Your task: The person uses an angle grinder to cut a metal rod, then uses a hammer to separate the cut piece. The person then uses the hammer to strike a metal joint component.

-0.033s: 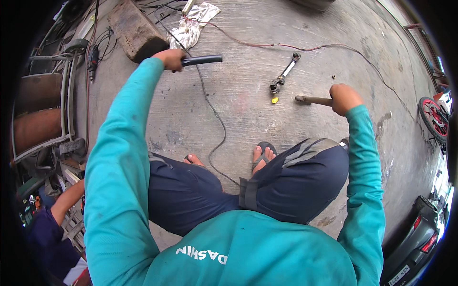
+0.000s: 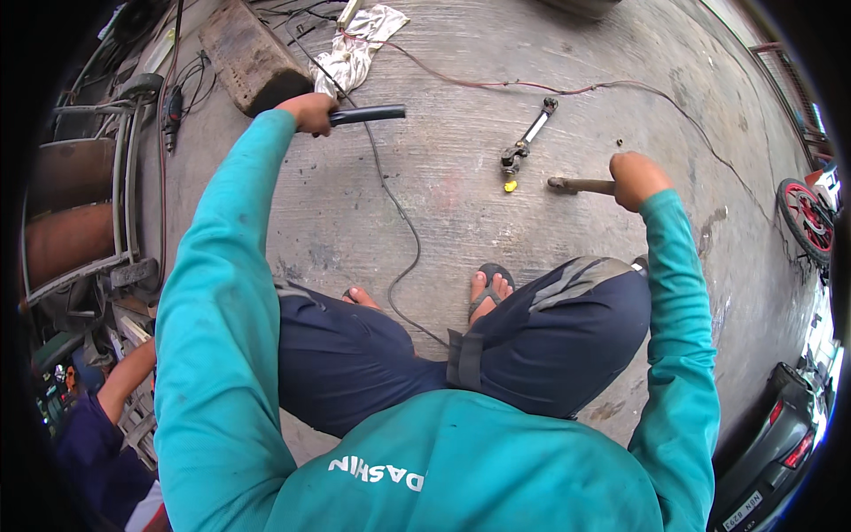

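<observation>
My left hand (image 2: pixel 312 113) is closed around a short black tube (image 2: pixel 370 114), held above the floor with its free end pointing right. My right hand (image 2: pixel 636 180) grips a hammer (image 2: pixel 585 185) by its handle, the head pointing left and close to the floor. Between the hands lies a metal shaft with universal joints (image 2: pixel 533 133), slanting across the concrete. A small yellow piece (image 2: pixel 510 186) sits at its near end, just left of the hammer head. A small dark nut-like part (image 2: pixel 620 142) lies beyond my right hand.
A wooden block (image 2: pixel 253 58) and a white rag (image 2: pixel 362 49) lie at the far left, with a drill (image 2: pixel 172 115) beside a metal frame (image 2: pixel 124 195). Cables (image 2: pixel 403 217) cross the floor. Another person's arm (image 2: pixel 127 377) shows at left. A dark car (image 2: pixel 771 443) stands at right.
My left hand and the black tube have shifted slightly left. My right hand has moved a little up and left, the hammer head staying almost in place.
</observation>
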`<move>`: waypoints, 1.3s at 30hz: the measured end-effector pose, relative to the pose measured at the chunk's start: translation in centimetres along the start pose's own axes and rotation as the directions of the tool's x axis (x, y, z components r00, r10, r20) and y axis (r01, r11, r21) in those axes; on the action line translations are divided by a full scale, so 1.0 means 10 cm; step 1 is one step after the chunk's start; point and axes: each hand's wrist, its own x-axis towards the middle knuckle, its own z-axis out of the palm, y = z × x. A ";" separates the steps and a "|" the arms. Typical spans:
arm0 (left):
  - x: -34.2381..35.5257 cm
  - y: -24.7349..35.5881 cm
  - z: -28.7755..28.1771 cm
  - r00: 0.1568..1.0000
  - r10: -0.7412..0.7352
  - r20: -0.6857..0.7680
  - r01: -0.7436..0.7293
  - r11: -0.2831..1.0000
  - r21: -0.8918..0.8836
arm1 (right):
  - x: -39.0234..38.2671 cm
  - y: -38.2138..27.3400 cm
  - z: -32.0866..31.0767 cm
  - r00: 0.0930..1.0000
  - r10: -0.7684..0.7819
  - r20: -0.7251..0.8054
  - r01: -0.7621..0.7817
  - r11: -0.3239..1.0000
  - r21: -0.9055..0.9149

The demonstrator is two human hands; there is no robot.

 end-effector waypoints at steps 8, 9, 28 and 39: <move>0.02 -0.59 0.21 0.985 -0.129 0.114 0.135 0.990 -0.050 | 0.26 -0.01 -0.22 0.999 0.003 0.041 -0.003 1.000 -0.012; 0.03 -0.66 0.25 0.989 -0.113 0.091 0.115 0.993 -0.022 | 0.26 -0.02 -0.25 0.996 0.018 0.084 -0.016 1.000 -0.026; 0.16 -1.34 0.58 0.988 0.091 -0.128 -0.079 0.992 0.098 | 0.45 0.10 0.01 0.991 0.132 0.012 -0.132 0.990 0.058; 0.01 -1.37 0.59 0.985 0.066 -0.157 -0.075 0.996 -0.049 | 0.33 0.00 -0.12 0.982 0.188 0.010 -0.188 0.977 0.095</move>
